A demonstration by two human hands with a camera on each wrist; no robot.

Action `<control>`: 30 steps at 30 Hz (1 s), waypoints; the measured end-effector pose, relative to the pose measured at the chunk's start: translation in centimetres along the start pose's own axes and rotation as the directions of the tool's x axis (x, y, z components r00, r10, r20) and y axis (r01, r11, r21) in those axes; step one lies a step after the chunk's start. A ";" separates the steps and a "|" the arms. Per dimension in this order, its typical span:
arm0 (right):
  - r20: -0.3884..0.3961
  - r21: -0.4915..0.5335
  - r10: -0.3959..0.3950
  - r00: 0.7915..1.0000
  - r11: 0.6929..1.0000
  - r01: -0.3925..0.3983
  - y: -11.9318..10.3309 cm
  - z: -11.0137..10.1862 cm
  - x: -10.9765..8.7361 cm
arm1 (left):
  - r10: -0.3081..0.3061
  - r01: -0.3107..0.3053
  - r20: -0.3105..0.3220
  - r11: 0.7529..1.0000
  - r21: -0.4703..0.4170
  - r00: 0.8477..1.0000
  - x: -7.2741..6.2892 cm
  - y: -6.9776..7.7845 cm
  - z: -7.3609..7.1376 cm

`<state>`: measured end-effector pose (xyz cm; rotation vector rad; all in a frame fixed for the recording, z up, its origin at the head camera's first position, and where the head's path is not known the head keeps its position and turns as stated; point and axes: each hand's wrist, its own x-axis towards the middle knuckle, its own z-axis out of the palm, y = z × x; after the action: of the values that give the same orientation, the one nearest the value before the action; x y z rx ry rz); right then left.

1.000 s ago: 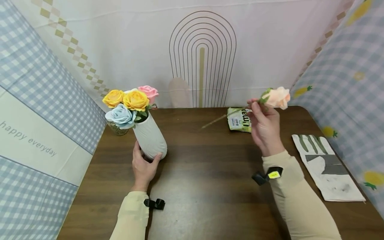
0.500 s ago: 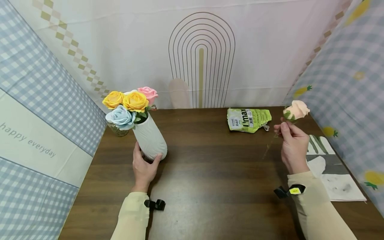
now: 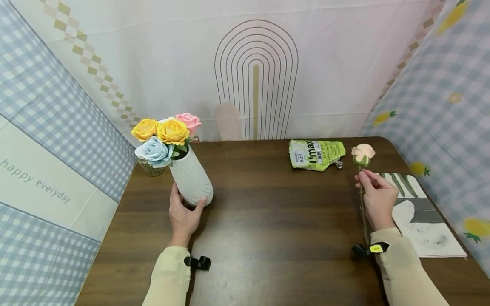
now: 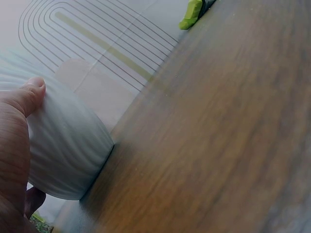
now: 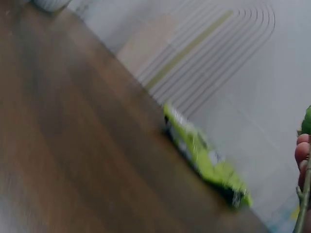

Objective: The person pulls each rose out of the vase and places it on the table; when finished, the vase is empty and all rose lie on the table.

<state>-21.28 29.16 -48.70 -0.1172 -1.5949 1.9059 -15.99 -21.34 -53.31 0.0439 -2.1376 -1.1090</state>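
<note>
Head view takes in both of the person's hands, well apart over a dark brown wooden surface (image 3: 268, 229). Over on the left, the left hand (image 3: 185, 216) curves round the lower part of a white vase (image 3: 191, 176), spread about as wide as the vase itself, thumb on one side and fingers on the other. Left wrist view shows the thumb pressed against the ribbed wall and the vase's foot meeting the surface. Two yellow roses (image 3: 172, 131), a blue rose (image 3: 155, 151) and a pink rose (image 3: 188, 122) crowd the mouth of the vase, and a rounded container (image 3: 153, 170) peeks out behind the blue one, mostly hidden.

Across from all that, the right hand (image 3: 379, 197) pinches a peach rose (image 3: 363, 154) just below its bloom, thumb and fingers narrow on the stem. The flower is head up, its stem (image 3: 362, 202) running down past the wrist; only fingertips, a green leaf and some stem reach the right wrist view.

Near the back edge lies a crumpled green pouch (image 3: 317, 155), just left of the rose. A white, grey and green piece of fabric (image 3: 436, 236) lies flat beside the right forearm.
</note>
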 end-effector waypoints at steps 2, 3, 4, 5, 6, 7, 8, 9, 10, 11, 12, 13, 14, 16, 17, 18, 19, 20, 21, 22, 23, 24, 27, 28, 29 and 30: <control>0.025 -0.070 0.047 0.999 0.997 -0.045 0.6 -0.9 -0.1 | -0.007 0.007 0.002 1.000 -0.001 1.000 0.0 0.1 0.0; 0.040 -0.109 0.073 0.997 0.992 -0.068 0.9 -1.4 -0.2 | -0.009 0.009 0.003 1.000 -0.001 1.000 0.0 0.1 -0.1; 0.055 -0.140 0.100 0.993 0.986 -0.091 1.2 -1.8 -0.2 | -0.013 0.013 0.005 1.000 -0.001 1.000 0.0 0.2 -0.1; 0.073 -0.167 0.131 0.989 0.979 -0.117 1.4 -2.2 -0.2 | -0.017 0.017 0.004 1.000 0.000 1.000 0.1 0.2 -0.1; 0.090 -0.194 0.160 0.983 0.971 -0.140 1.7 -2.6 -0.3 | -0.021 0.021 0.003 1.000 -0.001 1.000 0.1 0.2 -0.1; 0.106 -0.217 0.191 0.976 0.962 -0.165 2.0 -3.0 -0.3 | -0.028 0.028 0.004 1.000 -0.002 1.000 0.1 0.2 -0.2; 0.119 -0.241 0.221 0.968 0.952 -0.188 2.2 -3.4 -0.3 | -0.032 0.032 0.004 0.999 -0.004 0.999 0.1 0.3 -0.2; 0.129 -0.270 0.247 0.960 0.940 -0.206 2.5 -3.7 -0.3 | -0.035 0.035 0.004 0.999 -0.007 0.999 0.1 0.3 -0.2; 0.134 -0.303 0.270 0.954 0.927 -0.219 2.7 -4.0 -0.4 | -0.039 0.039 0.004 0.999 -0.009 0.999 0.0 0.3 -0.2; 0.138 -0.342 0.287 0.948 0.912 -0.226 2.9 -4.3 -0.5 | -0.042 0.042 0.004 0.999 -0.011 0.999 0.0 0.2 -0.2; 0.138 -0.384 0.299 0.944 0.895 -0.227 3.1 -4.6 -0.6 | -0.045 0.045 0.007 0.999 -0.013 0.999 0.0 0.3 -0.2; 0.137 -0.430 0.307 0.942 0.875 -0.222 3.3 -4.8 -0.6 | -0.046 0.046 0.009 0.999 -0.012 0.999 0.0 0.3 -0.2; 0.136 -0.477 0.306 0.942 0.854 -0.208 3.4 -5.0 -0.7 | -0.046 0.046 0.010 0.999 -0.010 0.999 0.0 0.3 -0.2; 0.141 -0.568 0.289 0.947 0.807 -0.162 3.7 -5.3 -0.9 | -0.043 0.043 0.008 0.999 -0.007 0.999 0.0 0.3 -0.2; 0.147 -0.605 0.277 0.949 0.784 -0.135 3.8 -5.5 -0.9 | -0.041 0.041 0.005 0.999 -0.007 0.999 0.0 0.3 -0.2; 0.156 -0.640 0.262 0.953 0.761 -0.104 3.8 -5.6 -1.0 | -0.040 0.040 0.003 0.999 -0.006 0.999 0.0 0.3 -0.1; 0.166 -0.672 0.243 0.956 0.738 -0.071 3.9 -5.7 -1.0 | -0.036 0.036 -0.002 0.999 -0.005 0.999 -0.1 0.3 -0.1; 0.179 -0.698 0.223 0.958 0.715 -0.036 3.9 -5.7 -1.0 | -0.032 0.032 -0.006 0.999 -0.005 0.999 -0.1 0.3 -0.1; 0.190 -0.719 0.210 0.959 0.695 -0.010 4.0 -5.8 -1.1 | -0.029 0.029 -0.008 1.000 -0.004 1.000 -0.1 0.3 -0.1; 0.199 -0.732 0.204 0.959 0.681 0.008 4.0 -5.8 -1.1 | -0.026 0.026 -0.010 1.000 -0.001 1.000 -0.1 0.2 -0.1; 0.207 -0.742 0.200 0.958 0.670 0.021 3.9 -5.9 -1.2 | -0.023 0.023 -0.012 1.000 0.001 1.000 -0.1 0.2 -0.1; 0.210 -0.751 0.200 0.957 0.659 0.028 3.9 -6.0 -1.3 | -0.020 0.020 -0.013 1.000 0.003 1.000 -0.1 0.2 -0.1; 0.204 -0.772 0.217 0.955 0.635 0.020 3.8 -6.1 -1.6 | -0.013 0.013 -0.009 1.000 0.005 1.000 -0.2 0.1 -0.1; 0.199 -0.779 0.225 0.954 0.627 0.015 3.7 -6.1 -1.6 | -0.013 0.013 -0.009 1.000 0.004 1.000 -0.2 0.1 -0.1; 0.195 -0.785 0.231 0.953 0.619 0.011 3.7 -6.1 -1.5 | -0.014 0.014 -0.011 1.000 0.005 1.000 -0.2 0.1 -0.1; 0.192 -0.789 0.238 0.952 0.614 0.006 3.7 -6.0 -1.5 | -0.015 0.015 -0.013 1.000 0.004 1.000 -0.2 0.1 -0.1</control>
<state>-18.91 33.31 -54.09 -0.3394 -2.5988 1.1811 -15.74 -21.29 -53.28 0.0688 -2.1312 -1.1106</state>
